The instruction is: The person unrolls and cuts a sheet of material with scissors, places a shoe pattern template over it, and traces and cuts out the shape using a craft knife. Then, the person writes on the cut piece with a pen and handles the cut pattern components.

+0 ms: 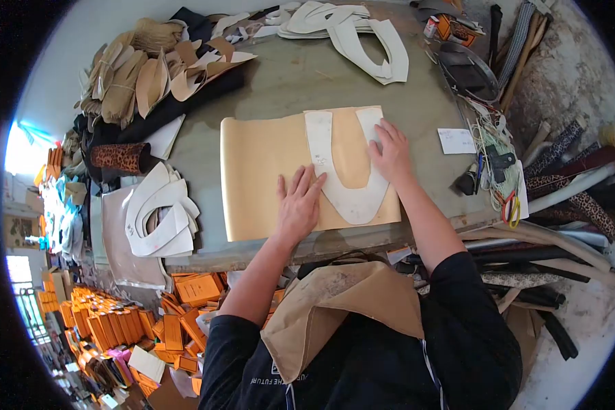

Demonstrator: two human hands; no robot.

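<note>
A white U-shaped pattern piece (357,206) lies flat on a tan sheet (260,157), its two arms pointing to the far edge and its curve toward me. Small handwritten marks show on its left side. The sheet's left edge curls over into a roll. My left hand (299,201) rests flat with fingers apart, on the sheet and against the pattern's left edge. On the pattern's right arm lies my right hand (392,152), fingers stretched out and pressing it down. Neither hand grips anything.
More white pattern pieces lie at the far edge (383,55) and at the left (160,219). Bundled tan pieces (119,82) and a leopard-print roll (119,157) sit left. Scissors (510,207), cords and a paper slip (456,141) lie right, beside fabric rolls (553,184).
</note>
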